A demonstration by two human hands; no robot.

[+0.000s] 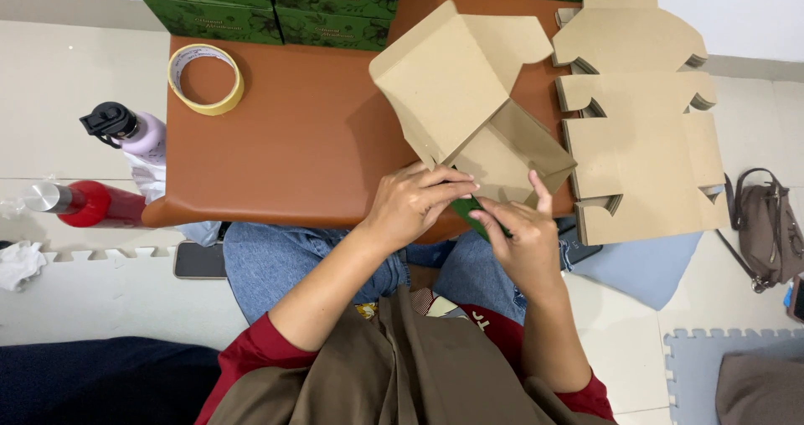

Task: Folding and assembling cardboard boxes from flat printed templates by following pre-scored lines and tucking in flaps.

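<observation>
Tape roll (206, 78) parked at bench (293, 140) 10 o'clock, out of the fold zone. Left hand (410, 203) fingers pinched on the near flap of the half-folded box (469, 115) at the bench's 6 o'clock edge, steadying it. Right hand (523, 236) fingers clamped on the same flap, index raised. Blank stack (641, 123) at 3 o'clock, within reach. Green face mostly hidden under the hands; crease unreadable.
</observation>
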